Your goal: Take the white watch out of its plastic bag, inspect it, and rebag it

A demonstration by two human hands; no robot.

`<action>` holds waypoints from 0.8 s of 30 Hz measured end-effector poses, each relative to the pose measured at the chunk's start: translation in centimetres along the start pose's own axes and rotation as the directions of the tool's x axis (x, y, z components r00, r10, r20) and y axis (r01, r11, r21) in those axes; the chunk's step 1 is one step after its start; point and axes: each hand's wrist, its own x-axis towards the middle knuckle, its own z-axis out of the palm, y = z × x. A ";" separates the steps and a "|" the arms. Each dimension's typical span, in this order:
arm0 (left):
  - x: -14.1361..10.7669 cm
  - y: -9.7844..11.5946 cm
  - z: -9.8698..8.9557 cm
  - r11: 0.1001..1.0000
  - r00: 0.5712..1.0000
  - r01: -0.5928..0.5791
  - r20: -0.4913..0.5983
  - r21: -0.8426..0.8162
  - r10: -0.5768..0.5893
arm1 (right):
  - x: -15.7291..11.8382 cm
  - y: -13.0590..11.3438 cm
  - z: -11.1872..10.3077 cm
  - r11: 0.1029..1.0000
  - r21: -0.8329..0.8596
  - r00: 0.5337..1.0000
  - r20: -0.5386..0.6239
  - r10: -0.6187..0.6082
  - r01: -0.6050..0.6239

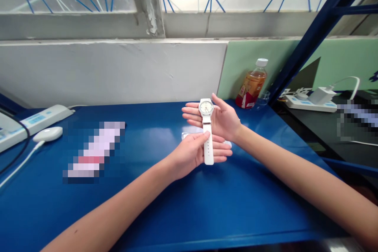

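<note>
A white wristwatch (pixel 206 107) with a round pale dial is stretched out lengthwise above the blue desk, dial up. Its holed strap end (pixel 208 153) lies across the fingers of my left hand (pixel 190 151), and the thumb presses it from above. Behind it, my right hand (pixel 224 118) is turned palm up with fingers extended and thumb raised. The watch case rests over those fingers. Under my hands, a flat pale object (pixel 185 135) shows only at its edges; I cannot make out what it is.
Left on the blue desk (pixel 153 189) are a white power strip (pixel 44 120), a white puck on a cable (pixel 49 134) and a blurred-out flat object (pixel 97 151). A drink bottle (pixel 252 84) and clear cup (pixel 262 98) stand at the back right, beside a blue post (pixel 307 43).
</note>
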 end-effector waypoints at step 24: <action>-0.3 0.6 0.6 0.998 0.995 0.063 -0.083 -0.009 -0.063 | 0.0 -0.1 -0.6 0.992 0.122 0.993 0.115 0.018 -0.032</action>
